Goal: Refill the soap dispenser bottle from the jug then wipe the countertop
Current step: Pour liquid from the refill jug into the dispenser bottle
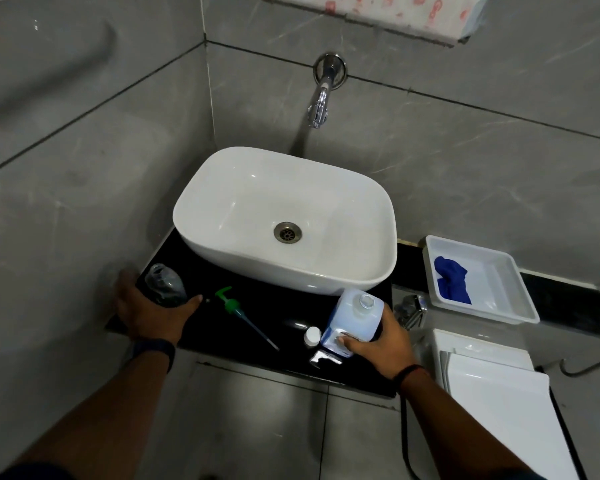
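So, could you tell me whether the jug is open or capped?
Open: the jug has a bare mouth, and its white cap lies on the counter beside it, while the right hand grips the jug.

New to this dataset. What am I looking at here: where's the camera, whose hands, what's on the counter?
There is no robot here: a person works with bare hands. The single picture comes from a wide-angle camera worn on the head, looking down, so both forearms reach in from the bottom. The left hand grips a clear soap dispenser bottle with its top open. Its green pump lies on the black countertop in front of the white basin. The right hand holds the jug, also uncapped; a small white cap lies just left of it. Off to the right, a white tray holds a blue cloth. A tap sticks out of the wall above the basin.
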`<state>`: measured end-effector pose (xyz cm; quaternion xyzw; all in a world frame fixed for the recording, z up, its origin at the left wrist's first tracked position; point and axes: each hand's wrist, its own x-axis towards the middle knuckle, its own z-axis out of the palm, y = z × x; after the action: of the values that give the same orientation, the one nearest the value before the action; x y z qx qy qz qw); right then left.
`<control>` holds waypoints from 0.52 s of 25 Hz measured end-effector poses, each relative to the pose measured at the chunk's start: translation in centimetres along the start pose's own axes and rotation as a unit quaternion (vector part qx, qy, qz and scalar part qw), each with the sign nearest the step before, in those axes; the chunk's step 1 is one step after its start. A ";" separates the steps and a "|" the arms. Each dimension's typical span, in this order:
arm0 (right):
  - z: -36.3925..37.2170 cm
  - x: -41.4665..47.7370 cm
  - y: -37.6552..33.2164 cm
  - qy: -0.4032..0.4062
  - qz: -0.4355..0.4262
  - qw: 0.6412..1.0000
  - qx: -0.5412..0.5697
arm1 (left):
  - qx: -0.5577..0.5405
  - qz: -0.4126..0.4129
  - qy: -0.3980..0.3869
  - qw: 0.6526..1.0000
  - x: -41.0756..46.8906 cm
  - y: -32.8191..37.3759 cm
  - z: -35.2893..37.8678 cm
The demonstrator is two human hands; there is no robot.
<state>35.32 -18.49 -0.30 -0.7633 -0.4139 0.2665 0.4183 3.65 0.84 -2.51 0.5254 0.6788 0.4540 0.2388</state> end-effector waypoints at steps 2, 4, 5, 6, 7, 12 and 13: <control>0.1 0.0 0.0 0.007 0.000 1.000 0.010 | -0.017 -0.016 -0.042 0.999 1.1 -0.4 0.7; 0.4 0.0 -0.2 0.009 0.000 1.000 0.013 | -0.016 -0.017 -0.068 0.997 1.9 -0.6 1.2; 0.5 0.0 -0.4 0.009 -0.001 1.000 0.013 | -0.011 -0.007 -0.070 0.997 1.9 -0.5 1.3; 0.5 -0.1 -0.6 0.007 -0.002 1.000 0.011 | -0.016 0.002 -0.065 0.998 1.8 -0.1 1.4; 0.4 -0.3 -0.9 0.003 -0.005 1.000 0.009 | -0.034 0.010 -0.056 0.998 1.5 0.8 1.2; -1.6 0.0 -6.6 0.023 -0.058 0.998 0.014 | -0.058 0.123 -0.028 0.990 0.8 7.9 0.2; -2.3 0.3 -8.8 0.038 -0.080 0.996 0.017 | -0.058 0.139 -0.030 0.988 0.5 9.9 0.0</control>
<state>33.68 -16.49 8.40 -0.7298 -0.4531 0.2101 0.4669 8.39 1.72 6.10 0.6134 0.5638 0.5057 0.2240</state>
